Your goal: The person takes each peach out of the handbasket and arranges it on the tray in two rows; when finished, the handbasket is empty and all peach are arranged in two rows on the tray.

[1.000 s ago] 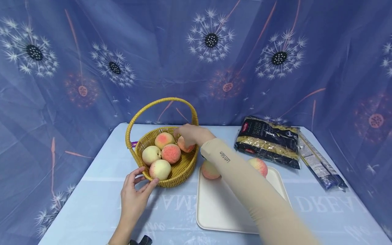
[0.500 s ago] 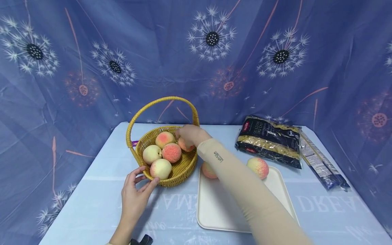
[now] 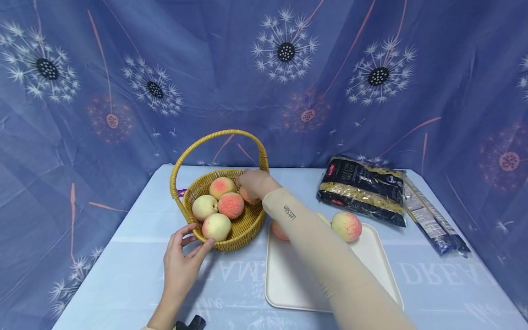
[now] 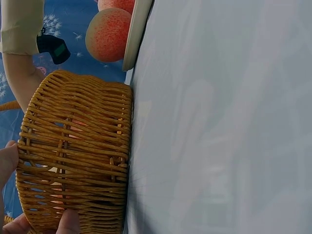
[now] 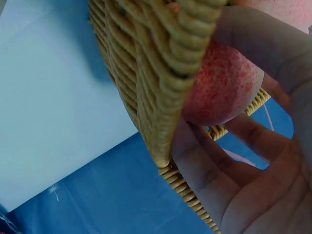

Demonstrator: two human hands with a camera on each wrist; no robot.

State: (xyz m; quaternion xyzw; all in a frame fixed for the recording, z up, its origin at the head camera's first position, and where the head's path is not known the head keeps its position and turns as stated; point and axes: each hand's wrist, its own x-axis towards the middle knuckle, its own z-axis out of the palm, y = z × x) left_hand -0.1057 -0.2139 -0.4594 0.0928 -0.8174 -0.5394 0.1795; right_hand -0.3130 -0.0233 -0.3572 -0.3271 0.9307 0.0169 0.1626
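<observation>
A yellow wicker basket (image 3: 244,239) with a tall hoop handle stands left of centre, holding several peaches, red (image 3: 231,205) and pale (image 3: 204,208). My left hand (image 3: 181,263) grips its front-left rim; in the left wrist view a thumb and fingertips (image 4: 69,222) press on the weave. Inside the basket's right side, my right hand (image 3: 256,182) holds a reddish peach (image 5: 226,85), its fingers curled round it in the right wrist view. The right hand covers part of that peach in the head view.
Right of the basket lies a white tray (image 3: 297,288) bearing peaches (image 3: 347,226), partly hidden by my right sleeve (image 3: 321,247). Behind it are a black pasta bag (image 3: 363,190) and flat blue-and-white packets (image 3: 433,220). A patterned blue curtain (image 3: 231,68) rises behind the table.
My right forearm has shifted slightly left, uncovering more of the tray and a pale peach on it. The right hand stays at the same peach; the left hand and basket hold their places.
</observation>
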